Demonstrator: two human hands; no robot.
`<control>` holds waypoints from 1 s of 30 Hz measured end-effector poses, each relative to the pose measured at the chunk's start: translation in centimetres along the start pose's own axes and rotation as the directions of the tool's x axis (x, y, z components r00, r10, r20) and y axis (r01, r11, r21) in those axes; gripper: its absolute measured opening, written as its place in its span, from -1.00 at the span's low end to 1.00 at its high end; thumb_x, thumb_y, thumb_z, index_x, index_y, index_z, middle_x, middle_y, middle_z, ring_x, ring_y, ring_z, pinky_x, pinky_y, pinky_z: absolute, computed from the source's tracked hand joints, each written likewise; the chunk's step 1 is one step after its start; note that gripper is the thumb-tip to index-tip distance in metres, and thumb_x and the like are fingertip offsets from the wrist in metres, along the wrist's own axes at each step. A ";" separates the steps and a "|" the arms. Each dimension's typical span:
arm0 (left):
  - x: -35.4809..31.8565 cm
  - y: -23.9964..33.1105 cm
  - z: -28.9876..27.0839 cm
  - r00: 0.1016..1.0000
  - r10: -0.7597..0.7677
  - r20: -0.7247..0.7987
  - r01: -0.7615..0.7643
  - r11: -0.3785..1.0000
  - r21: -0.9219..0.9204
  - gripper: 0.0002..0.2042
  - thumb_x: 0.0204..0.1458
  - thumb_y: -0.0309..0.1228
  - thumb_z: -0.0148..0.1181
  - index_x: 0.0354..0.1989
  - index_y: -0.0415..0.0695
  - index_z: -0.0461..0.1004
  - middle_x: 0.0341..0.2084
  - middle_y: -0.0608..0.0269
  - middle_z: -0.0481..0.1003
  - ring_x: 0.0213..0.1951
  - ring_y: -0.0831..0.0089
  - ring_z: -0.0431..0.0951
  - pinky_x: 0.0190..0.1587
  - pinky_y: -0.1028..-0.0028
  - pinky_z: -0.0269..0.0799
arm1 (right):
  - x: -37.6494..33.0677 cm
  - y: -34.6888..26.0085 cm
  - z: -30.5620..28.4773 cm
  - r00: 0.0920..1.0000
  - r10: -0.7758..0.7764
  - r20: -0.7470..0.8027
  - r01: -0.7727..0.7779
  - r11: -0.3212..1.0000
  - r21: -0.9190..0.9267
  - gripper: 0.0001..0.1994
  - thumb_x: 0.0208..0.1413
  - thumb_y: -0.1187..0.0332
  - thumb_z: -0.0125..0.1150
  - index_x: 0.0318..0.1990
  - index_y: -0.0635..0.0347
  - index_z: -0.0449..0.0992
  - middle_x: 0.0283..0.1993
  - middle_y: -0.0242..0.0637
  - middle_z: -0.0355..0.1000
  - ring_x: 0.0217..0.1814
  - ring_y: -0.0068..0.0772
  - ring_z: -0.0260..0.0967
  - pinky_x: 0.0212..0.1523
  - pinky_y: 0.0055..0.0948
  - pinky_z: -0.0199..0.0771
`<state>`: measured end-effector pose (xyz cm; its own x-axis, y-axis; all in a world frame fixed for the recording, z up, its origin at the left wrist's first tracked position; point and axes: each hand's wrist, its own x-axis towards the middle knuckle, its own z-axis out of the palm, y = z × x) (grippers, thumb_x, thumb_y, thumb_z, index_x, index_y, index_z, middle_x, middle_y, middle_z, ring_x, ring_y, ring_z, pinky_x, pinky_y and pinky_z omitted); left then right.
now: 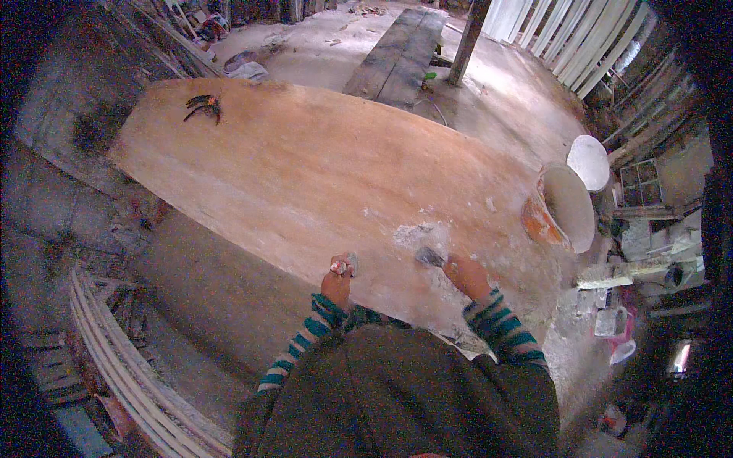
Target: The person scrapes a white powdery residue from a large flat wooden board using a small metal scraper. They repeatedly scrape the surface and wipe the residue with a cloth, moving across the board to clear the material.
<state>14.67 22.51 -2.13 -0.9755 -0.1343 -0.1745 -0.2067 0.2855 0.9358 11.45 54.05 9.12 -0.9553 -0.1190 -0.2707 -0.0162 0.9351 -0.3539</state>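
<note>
Clenched around a small scraper blade, my right grip presses the tool flat onto the big wooden board, right at a patch of white filler near the board's near edge. My left grip is closed too, holding a small pale object with a reddish bit on it; I cannot tell exactly what it is. That hand rests at the near edge of the board, a little to the left of the right one, and the two are apart, not touching.

I see both forearms come up from the lower edge in teal-and-dark striped sleeves. I see the board lying broad and long across the view, orange-brown, dusted white around the filler patch. Just beyond the right hand, at the board's right end, an orange bucket lies tipped on its side, its mouth white inside. A white lid or bowl sits just behind it. Far off on the board's left far corner lies a dark curved tool, well apart from both hands. Past the board a dark plank stretches over the dusty floor, and white slats lean at the upper right.
</note>
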 end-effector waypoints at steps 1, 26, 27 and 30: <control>-0.3 1.1 0.1 1.000 -0.008 -0.012 0.008 1.000 -0.028 -0.83 -0.04 -0.52 0.05 -0.24 -0.09 0.33 -0.35 0.20 0.39 -0.34 0.38 0.43 -0.27 0.43 0.39 | -0.8 1.4 0.6 0.999 -0.033 -0.012 0.033 0.999 0.001 -0.74 -0.02 0.11 0.01 -0.33 0.08 0.44 -0.47 -0.07 0.43 -0.41 0.01 0.39 -0.42 -0.09 0.36; -0.9 2.5 0.6 0.980 0.199 0.004 -0.198 0.979 -0.036 -0.75 0.06 -0.44 -0.09 -0.06 -0.09 0.25 -0.09 0.08 0.27 -0.18 0.17 0.42 -0.30 0.28 0.47 | -1.6 -1.5 3.9 0.998 0.025 -0.064 -0.021 0.998 0.056 -0.78 -0.02 0.15 0.02 -0.29 0.04 0.42 -0.42 -0.08 0.44 -0.38 0.03 0.40 -0.37 -0.06 0.37; -1.0 2.0 0.5 0.976 0.216 0.004 -0.215 0.970 0.116 -0.76 0.06 -0.44 -0.09 -0.07 -0.10 0.26 -0.08 0.08 0.26 -0.16 0.18 0.41 -0.27 0.28 0.46 | -1.0 -1.7 4.8 0.994 0.000 -0.113 0.010 0.996 0.089 -0.78 -0.02 0.15 0.02 -0.30 0.05 0.42 -0.44 -0.07 0.43 -0.39 0.03 0.40 -0.38 -0.06 0.37; -1.0 1.7 0.4 0.981 0.183 0.055 -0.190 0.898 0.397 -0.78 0.08 -0.42 -0.11 -0.10 -0.12 0.27 -0.07 0.06 0.26 -0.11 0.18 0.39 -0.20 0.29 0.44 | 1.3 -3.1 5.5 0.976 -0.051 -0.214 0.081 0.988 0.132 -0.78 -0.01 0.16 0.01 -0.31 0.07 0.41 -0.48 -0.05 0.42 -0.41 0.03 0.39 -0.42 -0.05 0.36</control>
<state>15.29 23.48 -0.52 -0.9995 -0.0272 -0.0164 -0.0303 0.6584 0.7521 11.93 49.16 4.95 -0.9942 -0.0924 -0.0545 -0.0540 0.8701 -0.4899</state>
